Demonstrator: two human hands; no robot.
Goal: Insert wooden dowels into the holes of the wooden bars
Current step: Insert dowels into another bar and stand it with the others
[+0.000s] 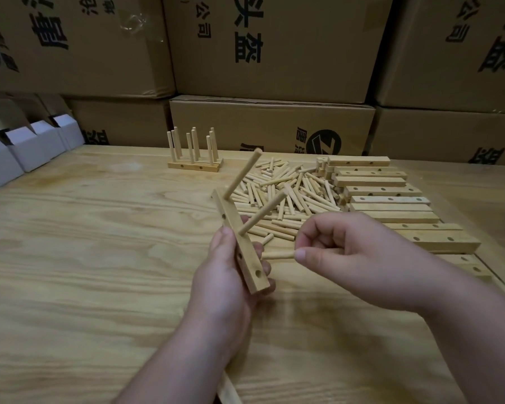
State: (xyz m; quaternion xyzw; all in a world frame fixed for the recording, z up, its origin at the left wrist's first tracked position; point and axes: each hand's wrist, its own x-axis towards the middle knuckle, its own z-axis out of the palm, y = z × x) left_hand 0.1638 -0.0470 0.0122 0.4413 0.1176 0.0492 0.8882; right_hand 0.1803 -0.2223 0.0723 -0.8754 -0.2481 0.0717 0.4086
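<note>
Bar held, third dowel at hand.
We note the left hand (pixel 228 275) gripping a bar (pixel 239 243) carrying two dowels (pixel 263 212); the right hand (pixel 347 252) pinches a dowel (pixel 277 255) at its 3 o'clock side, above the table (pixel 85 258).

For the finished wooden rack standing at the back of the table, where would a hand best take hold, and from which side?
Judging by its pose, grip the flat base bars of the finished wooden rack across their long sides, coming in low from the near side. The upright wooden dowels crowd the top, and pulling on them might loosen them from their holes.
</note>
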